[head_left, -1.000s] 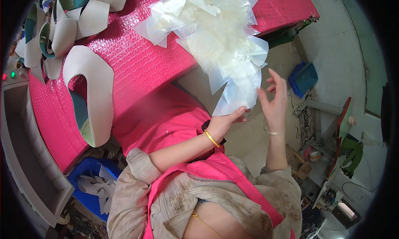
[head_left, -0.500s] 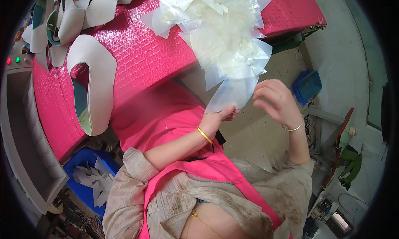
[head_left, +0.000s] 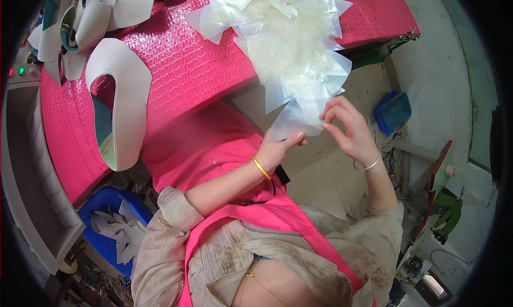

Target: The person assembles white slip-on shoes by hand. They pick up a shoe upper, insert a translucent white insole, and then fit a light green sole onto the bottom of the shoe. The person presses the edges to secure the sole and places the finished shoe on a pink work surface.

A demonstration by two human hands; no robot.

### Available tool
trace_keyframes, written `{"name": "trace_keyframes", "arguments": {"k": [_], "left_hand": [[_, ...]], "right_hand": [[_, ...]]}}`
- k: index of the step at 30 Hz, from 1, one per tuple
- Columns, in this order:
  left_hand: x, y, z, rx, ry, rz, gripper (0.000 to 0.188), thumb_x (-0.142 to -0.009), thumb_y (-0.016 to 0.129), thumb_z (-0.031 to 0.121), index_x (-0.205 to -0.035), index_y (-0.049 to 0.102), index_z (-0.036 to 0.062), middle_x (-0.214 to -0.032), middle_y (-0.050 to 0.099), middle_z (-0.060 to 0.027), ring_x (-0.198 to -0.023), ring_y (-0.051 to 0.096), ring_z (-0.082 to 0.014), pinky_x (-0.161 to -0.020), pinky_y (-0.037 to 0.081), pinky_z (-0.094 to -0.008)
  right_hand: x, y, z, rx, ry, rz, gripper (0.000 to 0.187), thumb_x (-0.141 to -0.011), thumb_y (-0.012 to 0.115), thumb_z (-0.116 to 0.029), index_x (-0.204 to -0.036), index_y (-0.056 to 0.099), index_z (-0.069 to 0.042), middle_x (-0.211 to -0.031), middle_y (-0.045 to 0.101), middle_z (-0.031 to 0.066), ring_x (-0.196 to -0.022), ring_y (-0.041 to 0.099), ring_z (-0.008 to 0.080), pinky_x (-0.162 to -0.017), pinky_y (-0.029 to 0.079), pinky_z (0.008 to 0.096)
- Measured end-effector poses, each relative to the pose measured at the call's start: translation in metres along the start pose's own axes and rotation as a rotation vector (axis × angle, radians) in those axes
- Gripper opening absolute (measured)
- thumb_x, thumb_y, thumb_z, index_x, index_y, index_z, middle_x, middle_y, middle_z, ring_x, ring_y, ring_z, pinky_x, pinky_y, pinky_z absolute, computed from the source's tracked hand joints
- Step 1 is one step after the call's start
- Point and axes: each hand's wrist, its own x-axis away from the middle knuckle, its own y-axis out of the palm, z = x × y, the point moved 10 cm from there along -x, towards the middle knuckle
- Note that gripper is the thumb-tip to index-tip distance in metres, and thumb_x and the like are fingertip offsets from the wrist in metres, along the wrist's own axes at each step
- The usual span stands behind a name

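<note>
My left hand (head_left: 277, 149) pinches the lower edge of a translucent film sheet (head_left: 293, 119), its thumb lying on top. To the right, my right hand (head_left: 350, 131) has its thumb and fingertips together at the sheet's right edge. Just beyond them, a heap of overlapping, pointed translucent sheets (head_left: 294, 48) covers part of the pink table cover (head_left: 187, 61) and hangs over its front edge. The held sheet lies against the heap's lower tip, so its far edge is hard to make out.
A curved white piece with teal lining (head_left: 133, 104), like a shoe upper, lies at the table's left, with several similar white pieces (head_left: 93, 26) behind it. A blue bin (head_left: 85, 213) of white scraps stands below left, beside a grey trough (head_left: 32, 184). A blue basket (head_left: 393, 113) stands at right.
My right hand has moved slightly left, its fingertips coming from apart to the sheet's right edge. My left hand stays nearly in place, its sheet spread more to the right.
</note>
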Motion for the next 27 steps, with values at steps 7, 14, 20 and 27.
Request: {"name": "trace_keyframes", "arguments": {"k": [7, 14, 20, 27], "left_hand": [[-0.009, -0.013, 0.014, -0.09, 0.167, 0.002, 0.02, -0.084, 0.06, 0.019, -0.076, 0.062, 0.0011, -0.068, 0.06, -0.0022, -0.067, 0.053, -0.0094, -0.064, 0.043, -0.025], [0.004, -0.003, 0.008, 0.03, 0.027, -0.041, 0.019, -0.084, 0.06, 0.019, -0.079, 0.059, 0.0002, -0.065, 0.059, -0.0022, -0.065, 0.052, -0.009, -0.064, 0.042, -0.0237], [-0.012, -0.022, 0.015, -0.173, 0.145, -0.056, 0.021, -0.084, 0.059, 0.02, -0.076, 0.062, 0.0001, -0.062, 0.059, -0.0024, -0.061, 0.05, -0.0096, -0.059, 0.04, -0.0238], [-0.013, -0.025, 0.02, -0.33, 0.172, -0.062, 0.021, -0.085, 0.058, 0.019, -0.073, 0.064, 0.0014, -0.063, 0.059, -0.0015, -0.067, 0.05, -0.0075, -0.068, 0.039, -0.0237]], "right_hand": [[-0.029, -0.033, 0.05, -0.449, 0.218, 0.127, 0.014, -0.072, 0.059, 0.0, -0.083, 0.05, -0.001, -0.102, 0.049, 0.0038, -0.087, 0.054, 0.0165, -0.078, 0.043, 0.0294], [-0.022, 0.012, -0.027, 0.267, -0.24, -0.102, 0.026, -0.074, 0.063, -0.007, -0.099, 0.057, -0.002, -0.114, 0.053, 0.0115, -0.106, 0.053, 0.0265, -0.097, 0.037, 0.038], [-0.044, -0.014, 0.042, -0.203, 0.225, 0.18, 0.01, -0.08, 0.058, -0.005, -0.085, 0.063, 0.001, -0.076, 0.063, 0.0072, -0.072, 0.059, 0.0126, -0.072, 0.045, 0.0238], [-0.058, -0.021, 0.073, -0.66, 0.347, 0.298, 0.014, -0.084, 0.055, -0.006, -0.086, 0.065, 0.004, -0.083, 0.065, 0.0061, -0.073, 0.056, 0.009, -0.07, 0.044, 0.0217]]}}
